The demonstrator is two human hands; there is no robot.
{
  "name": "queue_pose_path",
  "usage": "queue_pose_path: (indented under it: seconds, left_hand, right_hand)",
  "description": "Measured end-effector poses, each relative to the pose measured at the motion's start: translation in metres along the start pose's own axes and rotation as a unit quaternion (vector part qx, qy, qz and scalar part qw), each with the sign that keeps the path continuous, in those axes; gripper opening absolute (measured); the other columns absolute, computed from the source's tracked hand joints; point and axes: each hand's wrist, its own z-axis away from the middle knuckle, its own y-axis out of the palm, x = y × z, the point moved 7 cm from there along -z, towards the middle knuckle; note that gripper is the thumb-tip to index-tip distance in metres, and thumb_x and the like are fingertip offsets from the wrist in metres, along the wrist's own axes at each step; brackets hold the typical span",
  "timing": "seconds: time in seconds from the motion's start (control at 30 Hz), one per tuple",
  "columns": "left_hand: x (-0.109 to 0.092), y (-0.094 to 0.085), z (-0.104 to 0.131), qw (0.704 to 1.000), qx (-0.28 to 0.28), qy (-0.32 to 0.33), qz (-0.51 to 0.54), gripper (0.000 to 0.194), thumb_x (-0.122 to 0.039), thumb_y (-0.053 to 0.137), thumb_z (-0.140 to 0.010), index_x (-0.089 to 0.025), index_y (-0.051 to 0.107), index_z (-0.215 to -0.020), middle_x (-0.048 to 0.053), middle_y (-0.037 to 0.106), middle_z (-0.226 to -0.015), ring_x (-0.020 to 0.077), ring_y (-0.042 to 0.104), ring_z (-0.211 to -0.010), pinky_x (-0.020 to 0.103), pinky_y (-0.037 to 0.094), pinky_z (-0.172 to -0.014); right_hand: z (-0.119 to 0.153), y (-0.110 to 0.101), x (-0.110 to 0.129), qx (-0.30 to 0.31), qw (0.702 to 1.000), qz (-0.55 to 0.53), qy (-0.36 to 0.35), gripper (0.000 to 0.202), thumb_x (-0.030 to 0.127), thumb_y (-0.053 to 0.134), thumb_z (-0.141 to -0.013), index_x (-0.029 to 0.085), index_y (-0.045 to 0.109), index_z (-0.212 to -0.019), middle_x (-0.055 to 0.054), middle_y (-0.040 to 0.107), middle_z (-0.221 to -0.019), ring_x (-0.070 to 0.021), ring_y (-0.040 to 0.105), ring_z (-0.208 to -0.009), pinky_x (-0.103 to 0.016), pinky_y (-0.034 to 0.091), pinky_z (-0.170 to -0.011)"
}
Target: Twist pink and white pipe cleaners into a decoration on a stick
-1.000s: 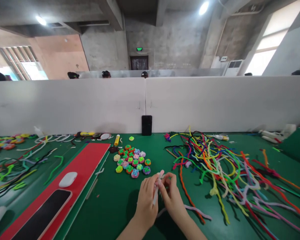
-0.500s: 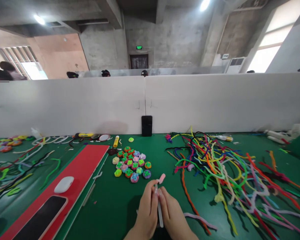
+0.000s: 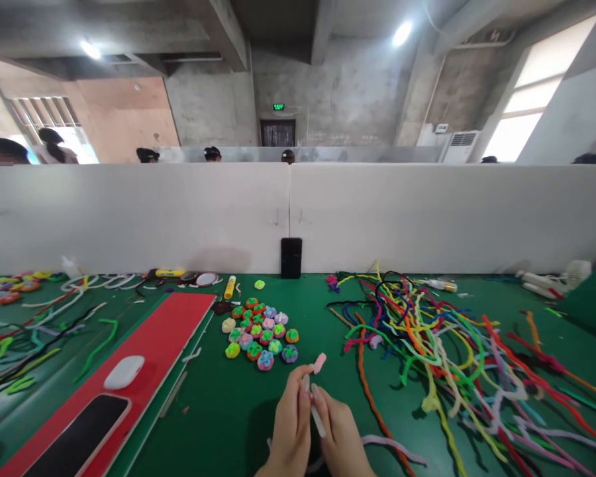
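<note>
Pinching a white strip [image 3: 318,421] between fingertips, the left hand [image 3: 292,416] and right hand [image 3: 340,427] sit side by side above the tabletop [image 3: 213,411]; a pink fuzzy piece [image 3: 320,362] projects at their 12 o'clock, flower shapes [image 3: 266,336] lie at 11 o'clock, a fuzzy-stem heap [image 3: 430,338] at 2 o'clock

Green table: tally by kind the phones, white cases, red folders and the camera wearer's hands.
Phones: 2
White case: 1
Red folder: 1
Left hand and right hand: 2
Total: 6
</note>
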Motion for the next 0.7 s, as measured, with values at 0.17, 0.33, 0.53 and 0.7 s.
queue_pose_path:
  seconds: [0.17, 0.33, 0.53, 0.7]
  left_hand:
    - [0.008, 0.002, 0.0, 1.0, 0.0, -0.003, 0.01, 0.041, -0.047, 0.035, -0.082, -0.018, 0.051, -0.106, 0.009, 0.058, -0.107, 0.0195, 0.053, -0.099, 0.029, 0.042, -0.084]
    - [0.01, 0.002, 0.001, 1.0, -0.018, 0.0, 0.026, 0.044, -0.05, 0.038, -0.079, -0.018, 0.053, -0.105, 0.01, 0.058, -0.108, 0.0211, 0.053, -0.101, 0.03, 0.043, -0.084]
    - [0.008, 0.001, 0.005, 0.998, -0.038, -0.013, 0.038, 0.044, -0.05, 0.04, -0.078, -0.017, 0.055, -0.103, 0.011, 0.058, -0.11, 0.0209, 0.054, -0.099, 0.028, 0.043, -0.084]
    - [0.013, -0.001, 0.014, 0.993, -0.107, -0.012, 0.056, 0.04, -0.048, 0.04, -0.078, -0.018, 0.055, -0.101, 0.009, 0.059, -0.107, 0.0202, 0.056, -0.097, 0.027, 0.044, -0.082]
  right_hand:
    - [0.0, -0.003, 0.002, -0.032, 0.999, 0.009, -0.015, 0.042, 0.034, 0.022, -0.09, 0.018, 0.052, -0.065, -0.005, 0.059, -0.055, -0.0142, 0.055, -0.048, -0.02, 0.038, -0.048]
    - [0.0, -0.007, 0.007, -0.06, 0.997, 0.026, -0.028, 0.042, 0.035, 0.024, -0.09, 0.018, 0.05, -0.061, -0.003, 0.056, -0.049, -0.0123, 0.052, -0.043, -0.019, 0.035, -0.043]
    - [0.003, -0.009, 0.011, -0.086, 0.995, 0.013, -0.049, 0.044, 0.038, 0.025, -0.089, 0.019, 0.05, -0.059, -0.003, 0.054, -0.046, -0.0118, 0.05, -0.039, -0.02, 0.035, -0.04]
    - [0.011, -0.006, 0.006, -0.097, 0.995, -0.009, -0.015, 0.048, 0.047, 0.026, -0.087, 0.021, 0.055, -0.059, -0.004, 0.053, -0.045, -0.0144, 0.048, -0.038, -0.024, 0.037, -0.041]
